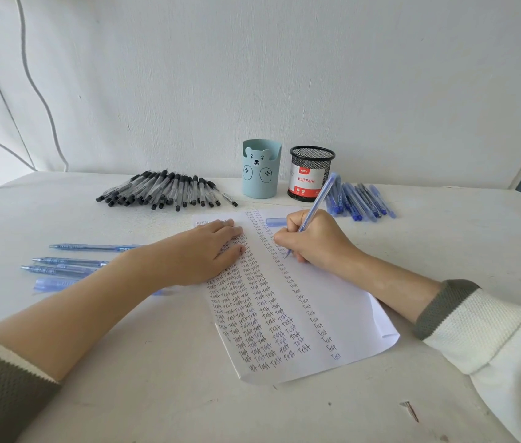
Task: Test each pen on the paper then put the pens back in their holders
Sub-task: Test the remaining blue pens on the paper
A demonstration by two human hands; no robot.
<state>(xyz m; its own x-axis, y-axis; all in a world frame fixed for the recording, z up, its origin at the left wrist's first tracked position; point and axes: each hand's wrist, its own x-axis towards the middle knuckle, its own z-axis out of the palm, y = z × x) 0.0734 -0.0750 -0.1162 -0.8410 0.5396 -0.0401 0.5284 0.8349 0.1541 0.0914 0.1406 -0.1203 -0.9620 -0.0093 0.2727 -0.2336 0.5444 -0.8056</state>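
We are recording the paper point(342, 302) as matt white, smooth. We are noting translucent blue plastic on the tilted blue pen point(317, 203), clear plastic on the black-capped pens point(163, 190). We are logging the bear holder point(260, 174) as smooth matt, the mesh holder point(311, 159) as black wire mesh, glossy label; the table point(157, 394) matt, scuffed; the sleeve point(476, 334) knit cloth.

Mesh holder point(312, 160): on its white label point(305, 184) we read "Ball Pens" in red, under a small red logo square whose letters we cannot make out.
Paper point(353, 303): we find the handwritten word "Test" repeated down several columns, in dark and blue ink.
Pens point(93, 247), left of Paper: we note barrel print too small to read.
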